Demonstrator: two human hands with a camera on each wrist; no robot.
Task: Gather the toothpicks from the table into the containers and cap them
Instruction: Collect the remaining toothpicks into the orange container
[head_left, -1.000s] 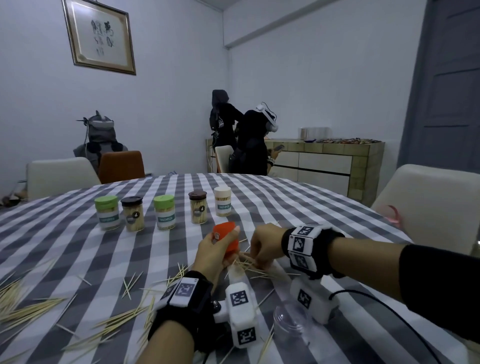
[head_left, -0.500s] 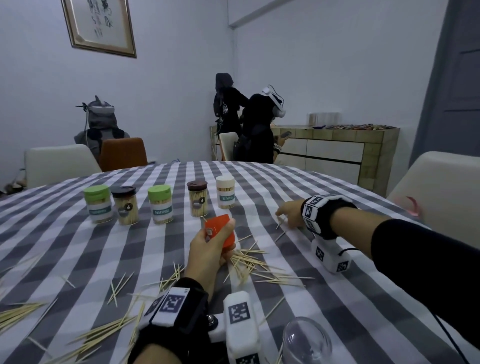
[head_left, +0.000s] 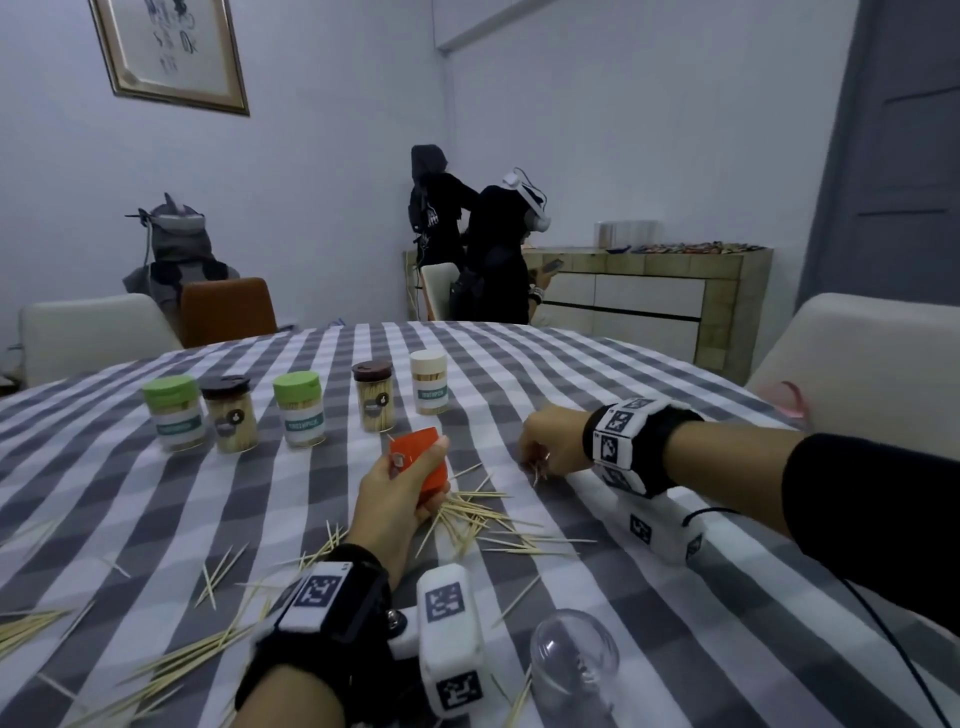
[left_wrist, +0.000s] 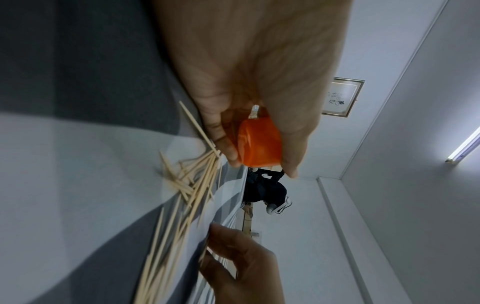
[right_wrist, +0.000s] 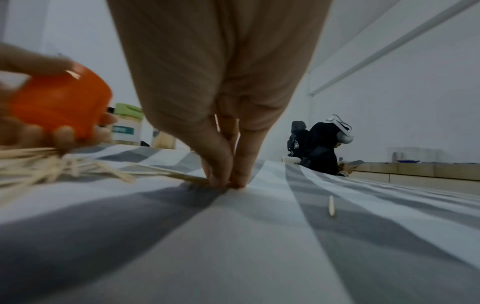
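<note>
The left hand (head_left: 400, 499) grips an orange container (head_left: 422, 462), fingers and thumb curled round its body, and holds it just above a loose pile of toothpicks (head_left: 478, 517) lying on the checked tablecloth (head_left: 597, 597). The right hand (head_left: 550, 441) is lowered to the cloth to the right of the container, its thumb and fingertips (right_wrist: 221, 176) closed in a narrow pinch on a few toothpicks at the cloth surface. One short toothpick piece (right_wrist: 331, 207) lies apart, to the right of that pinch. Five capped containers (head_left: 298, 410) stand in a row beyond the left hand. A clear dome cap (head_left: 574, 657) rests near the left wrist.
</note>
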